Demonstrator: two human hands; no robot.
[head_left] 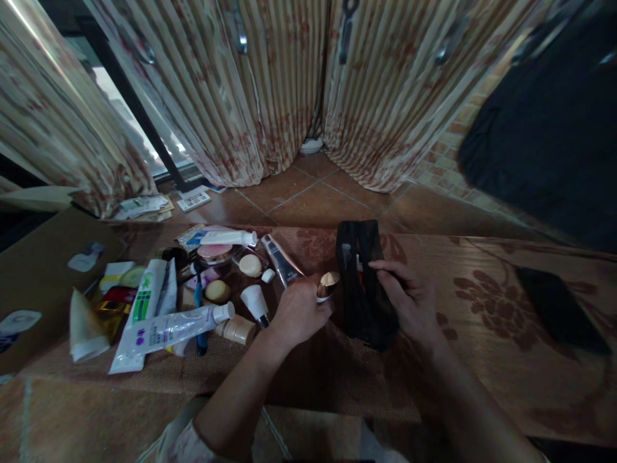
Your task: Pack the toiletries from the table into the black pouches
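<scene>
My left hand [299, 310] is closed around a small gold-capped cosmetic container [328, 281], held just left of a black mesh pouch [348, 302]. Fingers hide most of the container. At the pouch's right edge, my right hand [409, 299] pinches the fabric beside its opening; a few small items show dimly inside. A dark tube with a pale cap [282, 258] lies beyond my left hand. Near that wrist are a white-headed brush [253, 303] and a beige bottle [237, 330].
Toothpaste-like tubes [168, 329], a pink compact [215, 253] and several other toiletries crowd the left of the cloth-covered table [434, 392]. A cardboard box [43, 276] stands at the far left. A dark phone [562, 308] lies at the right. Striped curtains [270, 96] hang behind.
</scene>
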